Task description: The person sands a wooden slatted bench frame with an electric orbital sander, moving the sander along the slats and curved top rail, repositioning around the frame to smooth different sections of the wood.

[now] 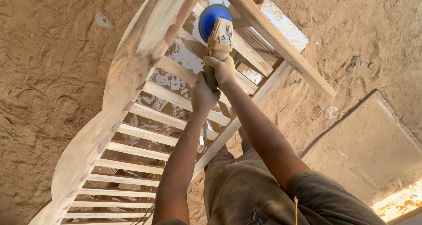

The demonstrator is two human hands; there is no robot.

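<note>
Hands both grip my dusty grinder (218,42): left hand (203,94) fingers wrap its handle, right hand (223,69) fingers curl on its body, above wooden slats (145,135).

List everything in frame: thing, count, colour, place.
slatted wooden frame: 1, pale bare wood, centre-left, lying on the ground
angle grinder: 1, dust-coated tan body, top centre, over the slats
sanding disc: 1, blue, on the grinder's head
sandy ground: tan, all around
flat slab: 1, dusty tan, lower right
stones: a few, grey, right of the frame
left hand: dusty, grip on the grinder's rear handle
right hand: dusty, grip on the grinder's body
</note>
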